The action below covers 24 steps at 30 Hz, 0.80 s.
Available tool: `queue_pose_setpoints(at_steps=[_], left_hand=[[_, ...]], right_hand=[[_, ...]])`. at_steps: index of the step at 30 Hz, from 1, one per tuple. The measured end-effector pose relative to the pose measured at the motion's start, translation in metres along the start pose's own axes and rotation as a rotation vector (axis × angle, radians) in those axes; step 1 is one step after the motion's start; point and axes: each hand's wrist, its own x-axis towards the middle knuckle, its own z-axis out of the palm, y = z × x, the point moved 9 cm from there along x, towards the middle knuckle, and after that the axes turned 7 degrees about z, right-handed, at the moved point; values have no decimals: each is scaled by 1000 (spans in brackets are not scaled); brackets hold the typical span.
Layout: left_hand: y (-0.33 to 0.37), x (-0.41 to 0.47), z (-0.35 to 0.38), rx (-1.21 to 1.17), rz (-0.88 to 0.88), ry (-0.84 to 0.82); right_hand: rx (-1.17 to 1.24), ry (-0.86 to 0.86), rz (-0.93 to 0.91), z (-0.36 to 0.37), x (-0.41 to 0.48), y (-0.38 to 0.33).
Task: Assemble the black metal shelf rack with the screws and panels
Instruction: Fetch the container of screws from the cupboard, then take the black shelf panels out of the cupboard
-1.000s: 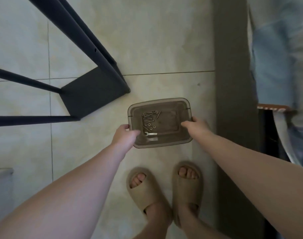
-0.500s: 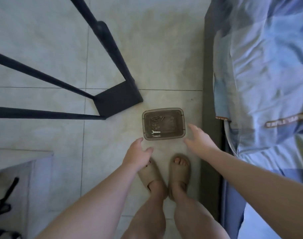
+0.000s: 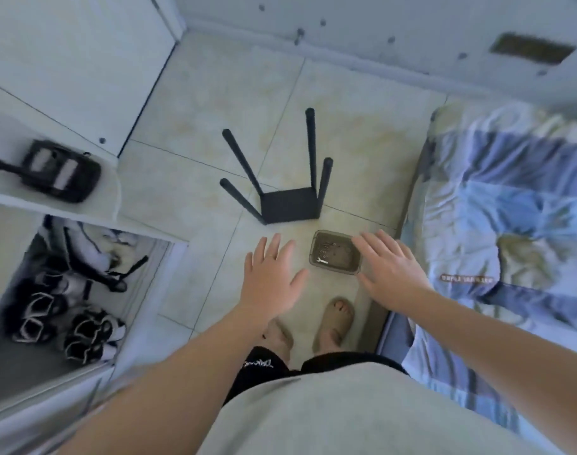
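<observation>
Quickly, from the left: shoes [image 3: 67,310] sit in the open cupboard [image 3: 169,224] and have no part in the job. Next, the left hand [image 3: 270,284] hangs palm down with fingers straight and spread, holding nothing. Just beyond its fingertips in the picture stands the black rack frame [image 3: 288,206], one dark panel down on the floor tiles [image 3: 362,142]. Its four legs fan away from the panel toward the far wall. Right of the panel's near corner, the tray [image 3: 314,254] lies on the floor with screws [image 3: 326,249] and a small wrench [image 3: 322,261] inside. The right hand [image 3: 390,269] is also spread and empty, fingertips overlapping the tray's right edge in view. I cannot tell if it touches. The bed [image 3: 510,208] is at far right. Judgement: the frame lies ahead between both hands, slightly nearer the left, and the tray is nearer the right. The reach is forward and down.
</observation>
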Motion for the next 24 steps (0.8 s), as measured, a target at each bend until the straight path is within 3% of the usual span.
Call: queue_pose_setpoints(at_steps=[9,16,24], left_hand=[[-116,-85,-105,-7,-129,273],[-281,-181,-161,-74,-330,414],[-433,-286,-166,-194,-619,477]], right_hand=[[-135,106,-281,-79,-4,-159],[-197,111,-527,-69,5,-364],[-218,55,-827,-46,11,-582]])
